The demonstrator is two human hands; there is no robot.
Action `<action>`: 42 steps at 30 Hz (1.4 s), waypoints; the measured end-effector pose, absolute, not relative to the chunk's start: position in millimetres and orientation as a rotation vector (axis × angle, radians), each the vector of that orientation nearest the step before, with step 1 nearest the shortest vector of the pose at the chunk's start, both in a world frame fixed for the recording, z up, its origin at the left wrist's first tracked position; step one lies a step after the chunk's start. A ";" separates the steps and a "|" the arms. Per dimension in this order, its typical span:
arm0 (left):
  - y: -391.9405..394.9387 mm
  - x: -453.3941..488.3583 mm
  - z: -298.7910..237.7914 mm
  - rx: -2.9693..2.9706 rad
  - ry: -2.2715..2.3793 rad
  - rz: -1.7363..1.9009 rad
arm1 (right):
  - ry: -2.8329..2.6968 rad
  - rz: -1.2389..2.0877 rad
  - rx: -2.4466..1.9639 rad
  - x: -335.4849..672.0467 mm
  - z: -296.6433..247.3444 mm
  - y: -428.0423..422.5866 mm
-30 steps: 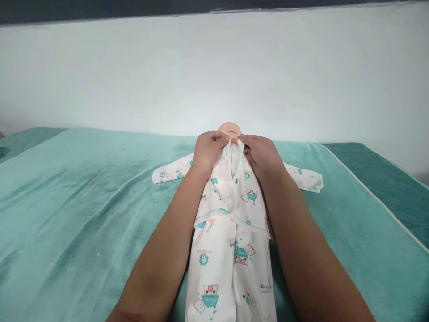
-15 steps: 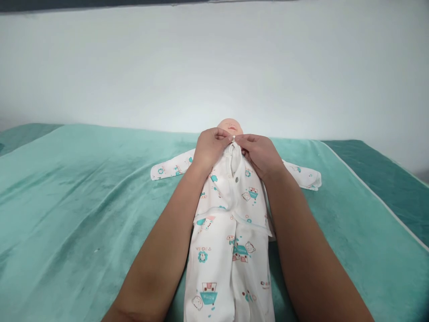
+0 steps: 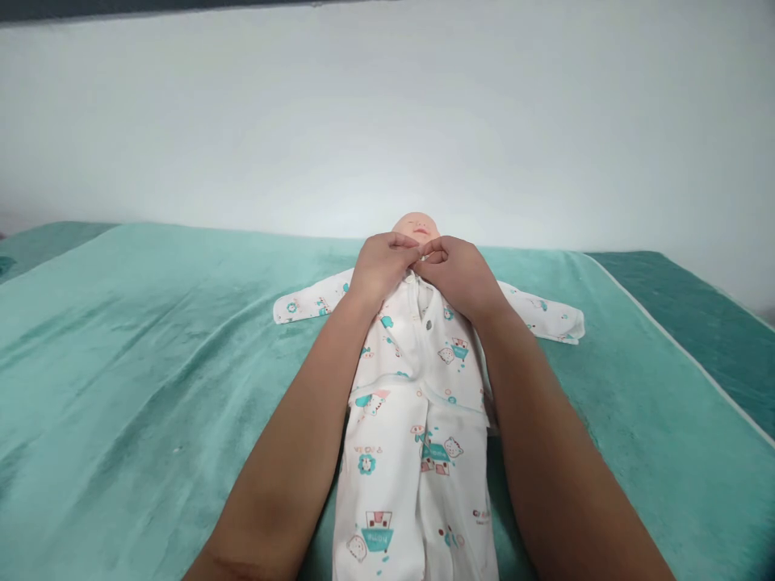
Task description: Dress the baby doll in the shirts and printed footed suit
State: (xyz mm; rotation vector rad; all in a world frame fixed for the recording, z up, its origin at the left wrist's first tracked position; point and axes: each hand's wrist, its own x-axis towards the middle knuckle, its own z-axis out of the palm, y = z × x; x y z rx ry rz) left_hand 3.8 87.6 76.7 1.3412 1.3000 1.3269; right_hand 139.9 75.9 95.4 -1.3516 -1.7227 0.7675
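A baby doll [image 3: 417, 225] lies on its back, its head at the far end. It wears a white printed baby jacket [image 3: 387, 347] with the sleeves spread out to both sides, and matching trousers [image 3: 387, 484]. At the neck, my left hand [image 3: 384, 262] pinches the jacket's collar edge. My right hand [image 3: 457, 270] closes on the other collar edge, its fingertips meeting those of the left. Lower on the front opening a round metal snap [image 3: 429, 326] shows. What lies right between the fingertips is hidden.
A light green blanket [image 3: 151, 387] spreads under the doll, with soft creases on the left. Darker green cloth [image 3: 684, 323] borders it at the right. A pale wall [image 3: 303, 121] rises just behind the doll's head.
My right hand has shifted slightly left and inward, so its fingertips now press against the left hand's at the collar. The collar gap looks narrower. My left hand has barely moved.
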 end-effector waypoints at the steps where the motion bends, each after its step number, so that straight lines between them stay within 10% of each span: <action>1: 87.4 3.6 76.8 1.329 1.286 1.324 | -1.741 0.740 -1.359 139.5 95.1 76.2; 42: 29.1 -1.2 64.6 2.330 1.646 0.945 | -1.795 0.283 -1.338 140.2 64.5 -0.3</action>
